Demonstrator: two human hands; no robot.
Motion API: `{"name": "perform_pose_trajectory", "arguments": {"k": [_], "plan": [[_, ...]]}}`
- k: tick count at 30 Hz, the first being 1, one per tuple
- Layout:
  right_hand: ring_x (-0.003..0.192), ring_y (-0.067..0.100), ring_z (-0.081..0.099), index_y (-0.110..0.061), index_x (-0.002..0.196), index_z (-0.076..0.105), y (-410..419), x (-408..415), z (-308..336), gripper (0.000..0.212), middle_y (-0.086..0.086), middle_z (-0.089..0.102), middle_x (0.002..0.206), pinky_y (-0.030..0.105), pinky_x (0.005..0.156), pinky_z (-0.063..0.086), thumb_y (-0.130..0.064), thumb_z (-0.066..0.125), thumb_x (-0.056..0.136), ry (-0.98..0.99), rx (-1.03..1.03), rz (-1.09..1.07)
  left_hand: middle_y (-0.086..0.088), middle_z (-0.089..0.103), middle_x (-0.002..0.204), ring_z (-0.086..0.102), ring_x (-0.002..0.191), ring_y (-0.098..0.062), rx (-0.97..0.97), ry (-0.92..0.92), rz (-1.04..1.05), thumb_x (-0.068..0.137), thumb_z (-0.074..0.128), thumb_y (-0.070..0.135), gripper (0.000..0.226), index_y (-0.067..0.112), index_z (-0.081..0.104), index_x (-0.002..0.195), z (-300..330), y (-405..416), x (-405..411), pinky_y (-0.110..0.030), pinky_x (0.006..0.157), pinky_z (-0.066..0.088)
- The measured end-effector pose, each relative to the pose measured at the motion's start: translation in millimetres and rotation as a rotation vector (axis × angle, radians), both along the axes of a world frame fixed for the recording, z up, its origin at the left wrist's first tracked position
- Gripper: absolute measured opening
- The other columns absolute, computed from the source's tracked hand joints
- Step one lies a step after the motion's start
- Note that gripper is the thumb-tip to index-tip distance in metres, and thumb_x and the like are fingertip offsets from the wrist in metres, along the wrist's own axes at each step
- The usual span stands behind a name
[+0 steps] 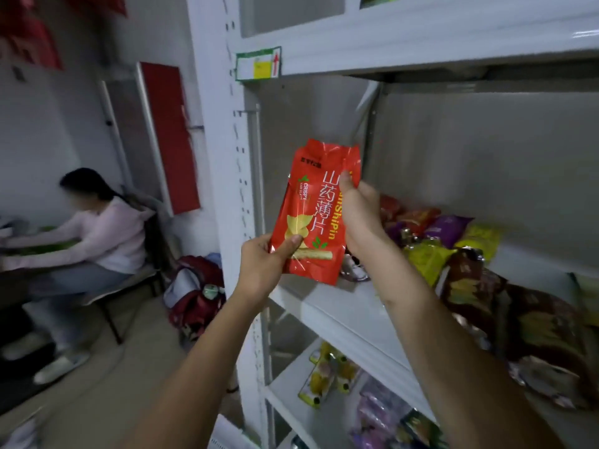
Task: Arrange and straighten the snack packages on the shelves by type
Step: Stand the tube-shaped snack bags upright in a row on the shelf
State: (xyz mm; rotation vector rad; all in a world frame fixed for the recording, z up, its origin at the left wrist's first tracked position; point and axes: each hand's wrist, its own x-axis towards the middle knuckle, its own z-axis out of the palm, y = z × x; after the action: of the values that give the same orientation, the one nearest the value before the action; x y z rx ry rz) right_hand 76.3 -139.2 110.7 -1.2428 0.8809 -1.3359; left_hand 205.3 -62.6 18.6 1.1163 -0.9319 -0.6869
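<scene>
**Both your hands hold a red snack packet up at a white shelf**

Your left hand (pixel 262 264) grips the lower left corner of the red packet (pixel 316 209), thumb curled across its front, fingers hidden behind. Your right hand (pixel 359 218) pinches the packet's upper right edge, thumb pressed on the front, fingers wrapped behind. You hold the packet upright in the air, just in front of the middle shelf's left end, touching nothing but your hands.

A white metal shelf unit (pixel 223 189) fills the right side of the view. Its middle shelf (pixel 337 315) carries a loose heap of snack bags (pixel 486 273) to the right: brown, yellow-green, purple and red, lying tilted and overlapping. The lower shelf (pixel 285 387) holds small yellow and purple packets (pixel 327 374). A green-edged price tag (pixel 258 63) sits on the edge of the shelf above.

To the left, a person in a pale pink top (pixel 103 234) sits at a desk. A red and grey bag (pixel 194 293) rests on the floor beside the unit.

The packet is glossy red with crinkled top corners, large Chinese characters, the word "CRISPY" and a picture of yellow chips.
</scene>
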Motion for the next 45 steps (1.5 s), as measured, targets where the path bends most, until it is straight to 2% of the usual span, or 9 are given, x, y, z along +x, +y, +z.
{"name": "perform_pose_trajectory", "arguments": {"k": [5,9,13,20,23,26,29,41,45], "plan": [[0.087,0.030,0.076,-0.019,0.079,0.065,68.2,98.7,-34.4,0.037,0.008,0.078,0.089,0.053,0.087,0.061,-0.041,0.053,0.106,0.099,-0.048,0.144,-0.011,0.081,0.093,0.078,0.081,-0.024,0.054,0.071,0.223,0.093,0.076,0.020,0.018,0.003,0.077,0.097,-37.7,74.1,70.8,-0.038,0.074,0.063],[0.089,0.030,0.076,-0.015,0.087,0.067,99.2,157.0,-54.4,0.035,0.011,0.078,0.095,0.055,0.090,0.061,-0.040,0.051,0.107,0.150,0.001,0.286,-0.018,0.080,0.099,0.076,0.091,-0.036,0.084,0.120,0.346,0.092,0.078,0.021,0.023,0.001,0.076,0.104,-59.4,133.1,120.0,-0.057,0.085,0.061],[0.097,0.036,0.076,-0.007,0.098,0.066,117.2,200.0,-70.7,0.038,0.018,0.077,0.105,0.055,0.093,0.060,-0.039,0.050,0.109,0.193,0.056,0.417,-0.013,0.081,0.097,0.078,0.088,-0.027,0.106,0.134,0.400,0.092,0.077,0.020,0.017,0.005,0.076,0.099,-70.6,174.6,148.9,-0.053,0.090,0.062],[0.079,0.023,0.074,-0.016,0.092,0.068,114.5,236.9,-95.4,0.027,0.004,0.076,0.086,0.043,0.084,0.060,-0.033,0.055,0.109,0.145,0.162,0.561,-0.025,0.078,0.095,0.072,0.085,-0.044,0.123,0.165,0.457,0.092,0.077,0.019,0.017,0.001,0.075,0.094,-92.1,192.5,178.2,-0.070,0.083,0.057],[0.084,0.024,0.075,-0.015,0.096,0.068,102.4,242.7,-105.9,0.026,0.006,0.076,0.090,0.044,0.086,0.060,-0.035,0.056,0.108,0.148,0.184,0.604,-0.018,0.080,0.097,0.077,0.093,-0.041,0.137,0.199,0.451,0.092,0.077,0.019,0.018,0.002,0.075,0.099,-102.0,183.6,180.8,-0.056,0.086,0.062],[0.089,0.027,0.076,-0.016,0.099,0.068,92.6,253.9,-117.8,0.028,0.008,0.077,0.094,0.048,0.089,0.062,-0.039,0.055,0.108,0.178,0.193,0.620,-0.016,0.080,0.097,0.079,0.086,-0.031,0.156,0.245,0.465,0.092,0.077,0.018,0.023,-0.001,0.073,0.104,-111.0,174.3,184.9,-0.042,0.074,0.066],[0.094,0.029,0.077,-0.018,0.099,0.069,86.1,270.5,-134.1,0.032,0.008,0.079,0.098,0.051,0.092,0.061,-0.046,0.055,0.107,0.216,0.196,0.625,-0.018,0.080,0.096,0.078,0.077,-0.028,0.166,0.281,0.495,0.092,0.076,0.017,0.023,-0.003,0.072,0.104,-123.1,168.0,193.8,-0.039,0.065,0.065],[0.105,0.033,0.073,-0.013,0.118,0.065,68.4,339.8,-209.8,0.029,0.015,0.075,0.114,0.053,0.100,0.057,-0.039,0.056,0.107,0.208,0.434,0.624,-0.002,0.081,0.085,0.079,0.076,-0.018,0.292,0.314,0.498,0.094,0.076,0.016,0.010,0.008,0.072,0.099,-172.3,166.4,250.4,-0.028,0.062,0.062],[0.099,0.031,0.072,-0.010,0.124,0.065,58.3,350.8,-244.5,0.033,0.017,0.073,0.121,0.049,0.091,0.059,-0.037,0.057,0.107,0.200,0.528,0.617,-0.002,0.082,0.086,0.079,0.077,-0.020,0.349,0.364,0.485,0.093,0.077,0.015,0.013,0.008,0.072,0.102,-196.8,160.6,261.1,-0.029,0.062,0.063]]}}
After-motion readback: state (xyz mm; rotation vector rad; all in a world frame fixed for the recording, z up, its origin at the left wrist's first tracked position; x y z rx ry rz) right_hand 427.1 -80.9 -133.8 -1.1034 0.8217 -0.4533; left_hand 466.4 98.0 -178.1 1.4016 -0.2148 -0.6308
